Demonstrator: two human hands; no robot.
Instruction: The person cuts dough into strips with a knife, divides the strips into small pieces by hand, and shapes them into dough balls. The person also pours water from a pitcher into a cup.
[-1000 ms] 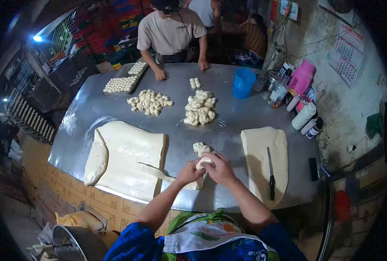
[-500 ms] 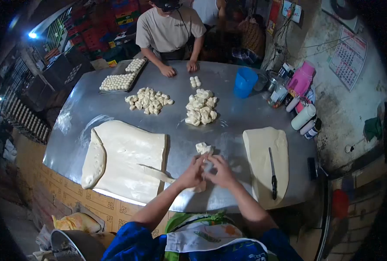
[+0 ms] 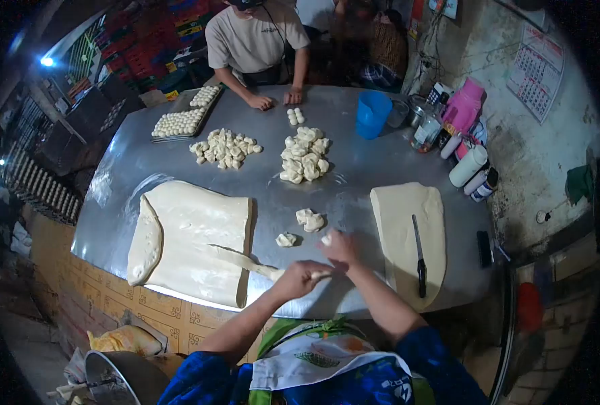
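My left hand (image 3: 296,281) is closed around the end of a dough strip (image 3: 249,263), which runs back to the large dough sheet (image 3: 195,233) on the left. Close by, my right hand (image 3: 341,250) is shut on a small dough piece that shows at its fingertips. Two torn lumps lie just beyond my hands: a small dough lump (image 3: 286,239) and a larger dough clump (image 3: 309,219). To the right a folded dough slab (image 3: 397,223) carries a knife (image 3: 420,260) with a black handle.
Two piles of dough pieces, a left pile (image 3: 225,148) and a middle pile (image 3: 304,155), lie farther back. A tray of dough balls (image 3: 178,123) stands at the far left. A blue pitcher (image 3: 373,115) and bottles (image 3: 468,165) line the right. A person (image 3: 256,47) rests both hands on the far edge.
My hands have moved apart, the left now gripping the strip's end and the right holding a torn piece. A small lump now shows beside the clump. The view has shifted slightly.
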